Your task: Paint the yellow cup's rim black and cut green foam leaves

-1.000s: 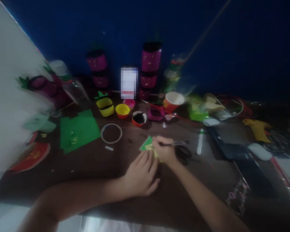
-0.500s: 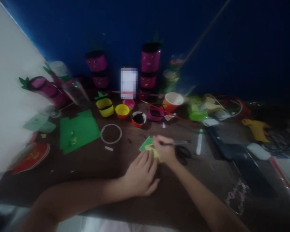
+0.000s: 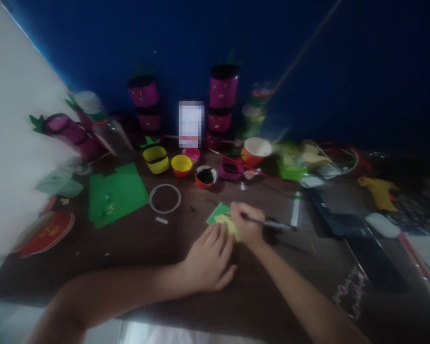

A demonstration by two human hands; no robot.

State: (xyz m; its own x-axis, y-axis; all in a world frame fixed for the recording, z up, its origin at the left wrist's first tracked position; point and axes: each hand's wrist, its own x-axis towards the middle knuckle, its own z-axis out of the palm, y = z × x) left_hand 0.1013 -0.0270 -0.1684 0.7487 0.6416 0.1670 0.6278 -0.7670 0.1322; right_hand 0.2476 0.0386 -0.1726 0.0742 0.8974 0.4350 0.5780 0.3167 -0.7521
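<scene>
My left hand [image 3: 208,260] lies flat near the middle of the dark table, its fingers stretched out and their tips on a small piece of yellow paper [image 3: 231,225]. Under the yellow piece is a green piece of paper [image 3: 219,210], with one corner showing beyond it. My right hand [image 3: 248,223] is closed around a pen [image 3: 280,224] just to the right of my left fingers. The pen's shaft slants out to the right, over a dark shape that I cannot make out. My right hand hides most of the pen's tip.
Green sheets [image 3: 120,196] and a tape roll [image 3: 150,203] lie to the left. Small cups, a yellow one [image 3: 181,165] among them, stand behind the papers. A marker [image 3: 295,210], a dark phone-like slab [image 3: 372,253] and a yellow glue gun [image 3: 380,190] lie to the right.
My right hand has shifted slightly right and the pen's back end has swung down and to the right. My left hand keeps its place on the yellow paper.
</scene>
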